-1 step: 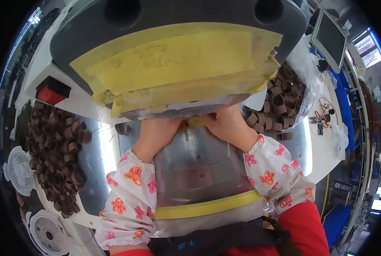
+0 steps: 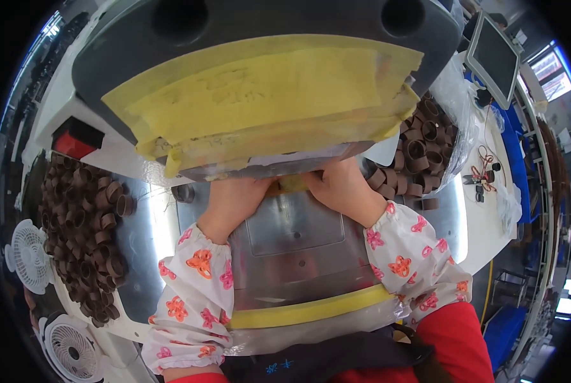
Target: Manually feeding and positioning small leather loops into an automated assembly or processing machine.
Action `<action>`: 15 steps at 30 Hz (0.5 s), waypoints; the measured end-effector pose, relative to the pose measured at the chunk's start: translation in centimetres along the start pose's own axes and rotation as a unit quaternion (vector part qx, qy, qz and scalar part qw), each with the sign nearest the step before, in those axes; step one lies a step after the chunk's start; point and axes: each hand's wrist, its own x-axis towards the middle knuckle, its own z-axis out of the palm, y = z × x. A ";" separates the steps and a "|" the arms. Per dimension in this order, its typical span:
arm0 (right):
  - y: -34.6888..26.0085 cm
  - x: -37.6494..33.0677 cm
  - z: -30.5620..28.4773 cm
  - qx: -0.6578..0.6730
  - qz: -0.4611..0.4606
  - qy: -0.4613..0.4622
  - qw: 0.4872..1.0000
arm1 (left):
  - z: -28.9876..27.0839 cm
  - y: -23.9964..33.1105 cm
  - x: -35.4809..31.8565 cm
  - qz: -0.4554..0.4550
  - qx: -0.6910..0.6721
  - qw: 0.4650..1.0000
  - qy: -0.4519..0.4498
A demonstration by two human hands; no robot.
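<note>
Both my hands reach forward under the overhang of a large dark machine head (image 2: 266,38) wrapped in yellow tape. My left hand (image 2: 234,201) and my right hand (image 2: 340,188) lie close together on the metal work plate (image 2: 292,236). Between them shows a small yellowish piece (image 2: 292,185), which both hands touch. The fingertips are hidden under the machine, so I cannot tell their grip. My forearms wear white sleeves with orange and pink flowers.
Heaps of brown rings lie on the left (image 2: 84,236) and in a clear bag on the right (image 2: 419,153). Two small white fans (image 2: 27,255) stand at the lower left. A red switch (image 2: 75,142) sits left, a monitor (image 2: 493,60) upper right. Yellow padding (image 2: 311,313) lines the near edge.
</note>
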 end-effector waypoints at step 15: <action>0.2 0.3 0.5 -0.149 -0.013 0.005 0.989 | -0.7 0.4 0.0 -0.006 -0.007 1.000 0.018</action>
